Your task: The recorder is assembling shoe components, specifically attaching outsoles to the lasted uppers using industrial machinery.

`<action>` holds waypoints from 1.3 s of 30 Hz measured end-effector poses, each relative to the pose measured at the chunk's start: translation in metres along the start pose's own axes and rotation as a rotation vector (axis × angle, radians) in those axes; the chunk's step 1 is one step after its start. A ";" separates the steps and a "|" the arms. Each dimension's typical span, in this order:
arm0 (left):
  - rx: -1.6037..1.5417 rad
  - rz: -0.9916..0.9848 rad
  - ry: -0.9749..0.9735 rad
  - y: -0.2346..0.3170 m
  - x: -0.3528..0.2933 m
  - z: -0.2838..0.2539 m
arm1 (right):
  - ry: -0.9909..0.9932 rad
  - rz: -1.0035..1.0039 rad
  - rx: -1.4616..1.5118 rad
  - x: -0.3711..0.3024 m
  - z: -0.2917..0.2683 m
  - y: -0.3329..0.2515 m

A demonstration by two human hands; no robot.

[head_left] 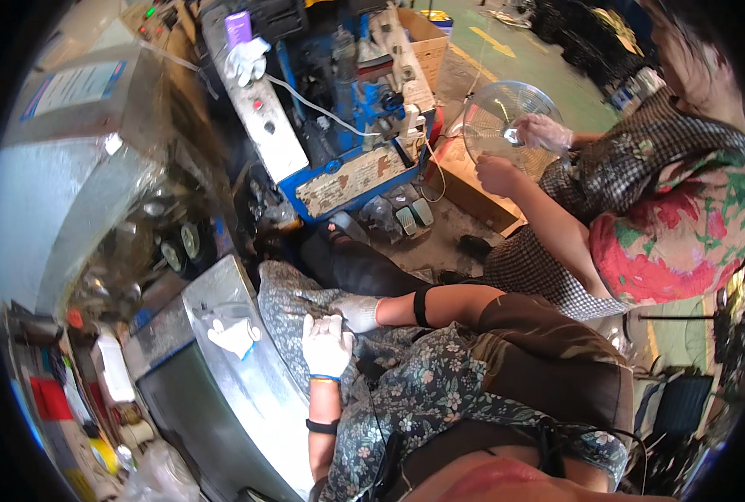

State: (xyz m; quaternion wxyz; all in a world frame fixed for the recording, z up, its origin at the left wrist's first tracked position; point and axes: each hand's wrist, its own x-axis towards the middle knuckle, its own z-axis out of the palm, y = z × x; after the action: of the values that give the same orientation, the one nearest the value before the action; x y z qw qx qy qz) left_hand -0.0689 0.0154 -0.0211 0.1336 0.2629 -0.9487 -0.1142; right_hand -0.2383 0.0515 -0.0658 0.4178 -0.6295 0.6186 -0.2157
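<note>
My left hand [326, 347], in a white knit glove, is raised over my lap with its fingers curled in. Just beyond it and to the right is my right hand [357, 313], also in a white glove, close against the left. Its fingertips are partly hidden behind the left hand, so their grip does not show. Below both hands spreads the dark floral apron [285, 305] over my lap. A loose white glove [234, 336] lies on the shiny metal bench [247, 393] to my left.
A blue machine [356, 180] stands ahead, with another white glove [247, 62] on its top. At right, a person in a checked apron [548, 272] holds a round wire fan guard [494, 125] over a cardboard box [473, 184]. Grey foot pedals [414, 217] sit on the floor.
</note>
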 end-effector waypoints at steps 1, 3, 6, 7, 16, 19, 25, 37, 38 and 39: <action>-0.033 -0.006 -0.031 -0.001 0.001 0.001 | -0.019 -0.031 -0.033 0.002 0.001 0.001; -0.042 0.095 0.053 -0.003 -0.003 0.003 | -0.070 -0.023 -0.121 0.006 0.006 0.006; -0.245 0.087 0.053 -0.003 -0.025 -0.020 | -0.106 -0.130 0.168 0.006 0.013 0.009; -0.315 0.046 0.056 -0.004 -0.037 -0.031 | -0.181 -0.103 0.308 0.005 0.015 0.010; -0.212 -0.799 0.436 0.007 -0.218 -0.100 | -0.091 -0.005 -0.193 -0.002 0.018 0.023; 0.521 -1.190 0.305 -0.017 -0.304 -0.117 | -0.078 -0.060 -0.161 0.000 0.017 0.024; 0.508 -2.361 0.308 -0.024 -0.514 -0.162 | -0.081 -0.027 -0.128 -0.005 0.002 0.020; -0.552 -1.828 1.165 -0.022 -0.485 -0.114 | -0.173 0.105 -0.079 -0.001 -0.016 0.017; -0.389 -1.918 0.849 -0.021 -0.477 -0.131 | -0.204 0.029 -0.074 0.005 -0.027 0.013; -0.738 -1.972 0.935 -0.018 -0.472 -0.148 | -0.310 0.009 -0.106 0.009 -0.038 0.008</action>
State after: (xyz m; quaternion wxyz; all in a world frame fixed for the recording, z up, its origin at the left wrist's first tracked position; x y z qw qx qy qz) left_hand 0.3754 0.2286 0.0216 0.3938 0.8519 -0.0973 -0.3312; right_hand -0.2714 0.0339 -0.0529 0.4754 -0.6736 0.5601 -0.0809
